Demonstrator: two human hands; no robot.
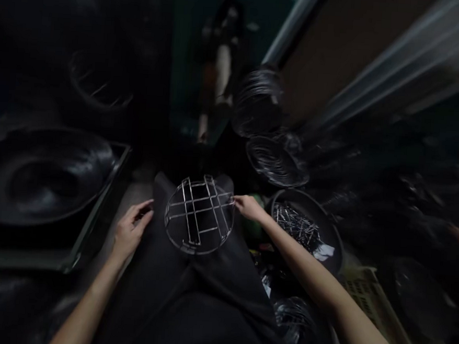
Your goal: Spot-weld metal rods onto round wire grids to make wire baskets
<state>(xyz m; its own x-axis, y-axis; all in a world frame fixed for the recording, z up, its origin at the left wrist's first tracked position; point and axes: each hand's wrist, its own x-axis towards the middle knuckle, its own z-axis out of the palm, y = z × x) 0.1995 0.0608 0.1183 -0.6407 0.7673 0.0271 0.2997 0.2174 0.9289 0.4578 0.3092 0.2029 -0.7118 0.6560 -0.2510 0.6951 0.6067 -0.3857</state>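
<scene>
A round wire rack (pixel 198 215) with crossed bars rests on my dark-trousered knee. My right hand (pixel 248 207) pinches its right rim, fingers closed on the wire. Left of the rack, my left hand (pixel 130 231) lies on my thigh. Its fingers are loosely spread and hold nothing.
A dark bowl (pixel 329 236) at the right holds several short metal pins. Stacks of wire rings (pixel 274 160) stand behind it. A large black pan in a tray (pixel 40 174) sits at the left. A pale crate (pixel 366 291) is at lower right. The scene is dim and blurred.
</scene>
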